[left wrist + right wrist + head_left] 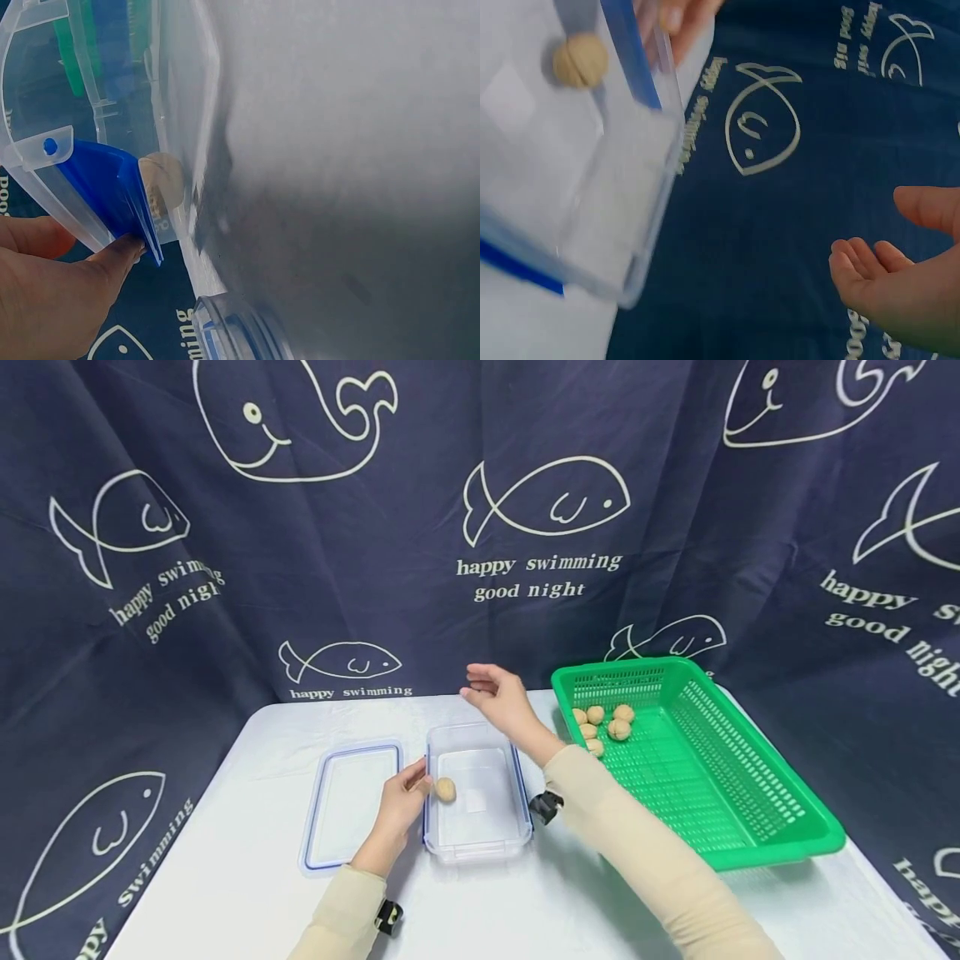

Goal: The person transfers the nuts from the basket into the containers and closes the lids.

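A clear plastic food container (480,839) with blue-edged sides stands lidless on the table. One walnut (445,790) lies inside it, close to the left wall. At that wall my left hand (401,802) grips the container's side, its thumb against the blue latch (112,184) in the left wrist view. My right hand (502,697) is raised above the container's far end, thumb and fingers apart and nothing between them. In the right wrist view the right hand (900,270) hangs to the side of the container, fingers loosely bent.
Left of the container lies its blue-rimmed lid (352,806), flat on the white table (225,877). On the right stands a green basket (750,777) with several walnuts (619,729) at its far left end. A dark fish-print curtain (420,568) hangs behind the table.
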A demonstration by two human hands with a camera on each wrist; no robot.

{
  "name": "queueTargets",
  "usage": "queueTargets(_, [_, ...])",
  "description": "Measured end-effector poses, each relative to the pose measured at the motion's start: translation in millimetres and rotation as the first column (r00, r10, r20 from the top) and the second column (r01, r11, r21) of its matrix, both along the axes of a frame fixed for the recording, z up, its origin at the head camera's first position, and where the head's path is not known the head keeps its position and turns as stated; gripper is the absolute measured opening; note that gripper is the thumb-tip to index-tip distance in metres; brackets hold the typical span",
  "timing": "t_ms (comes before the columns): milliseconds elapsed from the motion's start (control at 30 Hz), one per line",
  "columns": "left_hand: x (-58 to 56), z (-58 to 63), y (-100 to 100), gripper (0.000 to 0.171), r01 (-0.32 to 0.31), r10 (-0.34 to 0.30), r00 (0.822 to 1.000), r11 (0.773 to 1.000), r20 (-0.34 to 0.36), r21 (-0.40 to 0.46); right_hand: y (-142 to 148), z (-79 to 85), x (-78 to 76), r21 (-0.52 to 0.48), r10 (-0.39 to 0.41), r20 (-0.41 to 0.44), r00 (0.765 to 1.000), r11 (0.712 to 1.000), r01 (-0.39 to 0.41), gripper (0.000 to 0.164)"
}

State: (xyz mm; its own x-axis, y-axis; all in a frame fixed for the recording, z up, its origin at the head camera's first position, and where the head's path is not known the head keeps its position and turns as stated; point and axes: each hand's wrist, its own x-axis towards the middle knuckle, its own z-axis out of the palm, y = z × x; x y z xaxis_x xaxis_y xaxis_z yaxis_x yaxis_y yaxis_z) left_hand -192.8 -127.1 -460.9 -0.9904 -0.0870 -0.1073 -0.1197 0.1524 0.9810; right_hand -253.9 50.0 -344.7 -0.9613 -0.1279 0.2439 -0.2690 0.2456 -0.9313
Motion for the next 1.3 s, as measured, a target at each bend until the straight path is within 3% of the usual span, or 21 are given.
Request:
queueTargets(267, [0.9, 0.2, 1, 0.041, -0.008, 0.008, 1.000, 1.000, 0.004, 0.012, 45, 15.5, -13.5, -0.036, 0.029, -0.053, 0.998, 0.999, -0.031, 0.043])
queueTargets(500, [1.9, 0.4, 3, 0.042, -0.007, 0.007, 1.000, 1.000, 0.015, 0.003, 89, 16.4, -17.0, -0.010, -0.027, -0.037, 0.999, 1.000, 0.027, 0.043])
queueTargets(767, [1.4, 1.0, 2, 0.042, -0.011, 0.011, 1.000, 1.000, 0.009, -0.010, 130, 4.9, -24.1, 0.018, -0.090, -0.061, 0.994, 0.996, 0.092, 0.044])
queueTargets(1300, [1.0, 1.4, 1, 0.043, -0.017, 0.017, 1.000, 1.000, 0.010, -0.008, 184, -31.5, -28.9, 0.104, -0.251, 0.000, 0.968, 0.963, 0.249, 0.045])
